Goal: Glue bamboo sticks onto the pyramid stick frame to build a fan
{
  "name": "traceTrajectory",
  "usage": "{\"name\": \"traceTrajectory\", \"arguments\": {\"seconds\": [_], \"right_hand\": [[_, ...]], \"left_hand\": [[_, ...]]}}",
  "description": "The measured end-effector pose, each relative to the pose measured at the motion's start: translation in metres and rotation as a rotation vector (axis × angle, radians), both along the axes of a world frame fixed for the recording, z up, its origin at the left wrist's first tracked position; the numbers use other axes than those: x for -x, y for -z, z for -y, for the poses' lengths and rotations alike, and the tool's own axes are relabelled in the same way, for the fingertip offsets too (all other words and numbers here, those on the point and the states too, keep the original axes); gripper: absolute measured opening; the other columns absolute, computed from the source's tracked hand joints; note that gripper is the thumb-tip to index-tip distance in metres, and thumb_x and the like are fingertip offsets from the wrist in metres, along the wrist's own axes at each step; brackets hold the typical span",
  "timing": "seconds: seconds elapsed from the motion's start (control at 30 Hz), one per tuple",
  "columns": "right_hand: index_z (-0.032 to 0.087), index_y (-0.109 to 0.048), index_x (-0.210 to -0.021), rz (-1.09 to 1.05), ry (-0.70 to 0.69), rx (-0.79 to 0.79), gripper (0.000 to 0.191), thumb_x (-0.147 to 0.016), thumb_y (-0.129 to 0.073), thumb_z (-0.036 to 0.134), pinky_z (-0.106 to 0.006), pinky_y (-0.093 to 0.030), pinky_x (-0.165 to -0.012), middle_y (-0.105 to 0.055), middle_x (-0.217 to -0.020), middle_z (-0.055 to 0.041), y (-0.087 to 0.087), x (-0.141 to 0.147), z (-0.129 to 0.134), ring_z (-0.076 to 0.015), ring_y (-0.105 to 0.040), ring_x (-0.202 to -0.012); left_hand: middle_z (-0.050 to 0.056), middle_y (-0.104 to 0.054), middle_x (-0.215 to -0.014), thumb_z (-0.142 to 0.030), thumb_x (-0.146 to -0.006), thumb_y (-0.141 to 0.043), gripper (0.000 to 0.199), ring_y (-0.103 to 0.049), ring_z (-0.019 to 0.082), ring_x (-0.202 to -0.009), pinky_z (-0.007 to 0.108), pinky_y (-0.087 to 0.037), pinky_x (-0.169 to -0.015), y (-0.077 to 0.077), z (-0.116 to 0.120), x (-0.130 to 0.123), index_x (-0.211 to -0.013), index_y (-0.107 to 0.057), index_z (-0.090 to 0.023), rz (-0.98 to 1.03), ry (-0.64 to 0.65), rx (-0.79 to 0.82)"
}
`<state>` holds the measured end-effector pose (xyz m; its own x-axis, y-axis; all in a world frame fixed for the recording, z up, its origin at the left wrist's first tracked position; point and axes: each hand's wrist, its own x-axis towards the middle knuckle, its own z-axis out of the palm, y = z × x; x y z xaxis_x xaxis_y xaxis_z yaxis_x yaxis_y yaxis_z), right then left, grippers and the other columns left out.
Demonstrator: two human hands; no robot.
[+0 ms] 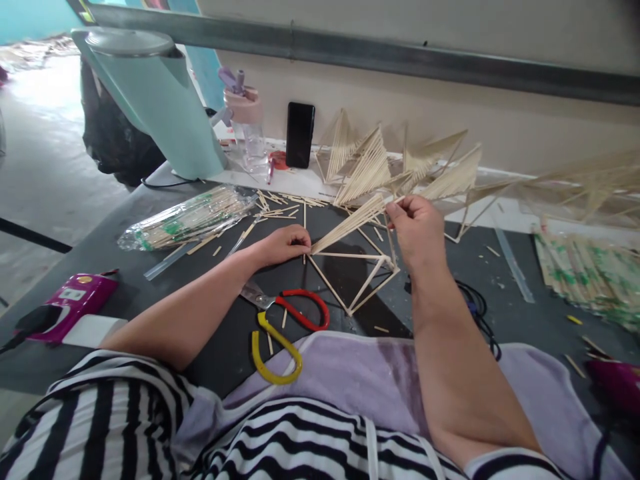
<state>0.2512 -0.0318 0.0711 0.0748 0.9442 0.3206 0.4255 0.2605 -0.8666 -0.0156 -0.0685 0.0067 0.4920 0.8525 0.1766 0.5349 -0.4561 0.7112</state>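
A small model of thin wooden sticks (350, 256) stands on the dark table in front of me, with a fan of sticks side by side on its upper face. My left hand (284, 245) pinches the fan's narrow left corner. At the upper right end, my right hand (417, 230) closes thumb and finger on the sticks. Whether a single loose stick is between the fingertips is too small to tell. Below the left hand lie scissors (280, 317) with one red and one yellow handle loop.
Finished stick models (367, 167) line the wall behind, near a propped phone (300, 135). Left are a green jug (155, 100), a bottle (245, 127), bagged sticks (187, 217) and a purple power strip (80, 303). More packed sticks (590, 273) and a black cable (475, 303) lie right.
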Motion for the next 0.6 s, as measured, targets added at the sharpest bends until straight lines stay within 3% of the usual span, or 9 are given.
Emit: {"name": "traceTrajectory", "arguments": {"seconds": [0.13, 0.37, 0.5, 0.6], "right_hand": [[0.018, -0.055, -0.066, 0.028, 0.008, 0.008, 0.015, -0.078, -0.062, 0.026, -0.026, -0.035, -0.054, -0.05, -0.049, 0.006, 0.003, 0.0, -0.002, -0.0095, -0.044, -0.048], [0.019, -0.054, -0.067, 0.042, -0.013, -0.014, 0.019, -0.078, -0.06, 0.033, -0.027, -0.032, -0.056, -0.049, -0.053, 0.006, 0.01, -0.002, -0.007, -0.0096, -0.041, -0.052], [0.019, -0.052, -0.066, -0.006, -0.049, 0.015, 0.02, -0.079, -0.06, 0.033, -0.026, -0.032, -0.058, -0.045, -0.055, 0.0061, 0.0, -0.005, -0.004, -0.0097, -0.04, -0.055], [0.018, -0.055, -0.069, -0.068, -0.098, -0.06, 0.018, -0.079, -0.06, 0.031, -0.026, -0.033, -0.06, -0.045, -0.058, 0.0059, -0.013, -0.009, 0.001, -0.0094, -0.04, -0.057]], "left_hand": [[0.004, -0.061, -0.087, -0.029, -0.083, -0.059, 0.015, -0.057, 0.015, -0.083, 0.028, -0.044, -0.08, -0.001, 0.0, 0.0, -0.077, -0.062, -0.015, 0.001, 0.02, 0.007], [0.004, -0.061, -0.086, -0.032, -0.082, -0.061, 0.018, -0.057, 0.016, -0.084, 0.029, -0.044, -0.082, -0.001, 0.001, -0.003, -0.074, -0.061, -0.016, -0.009, -0.011, 0.001], [0.003, -0.062, -0.086, -0.035, -0.081, -0.061, 0.018, -0.058, 0.016, -0.083, 0.029, -0.045, -0.08, -0.004, 0.001, 0.0, -0.078, -0.063, -0.017, -0.036, -0.039, -0.011], [0.004, -0.064, -0.092, -0.037, -0.081, -0.061, 0.02, -0.059, 0.018, -0.087, 0.03, -0.047, -0.081, -0.019, 0.001, 0.004, -0.087, -0.065, -0.018, -0.055, -0.12, -0.056]]}}
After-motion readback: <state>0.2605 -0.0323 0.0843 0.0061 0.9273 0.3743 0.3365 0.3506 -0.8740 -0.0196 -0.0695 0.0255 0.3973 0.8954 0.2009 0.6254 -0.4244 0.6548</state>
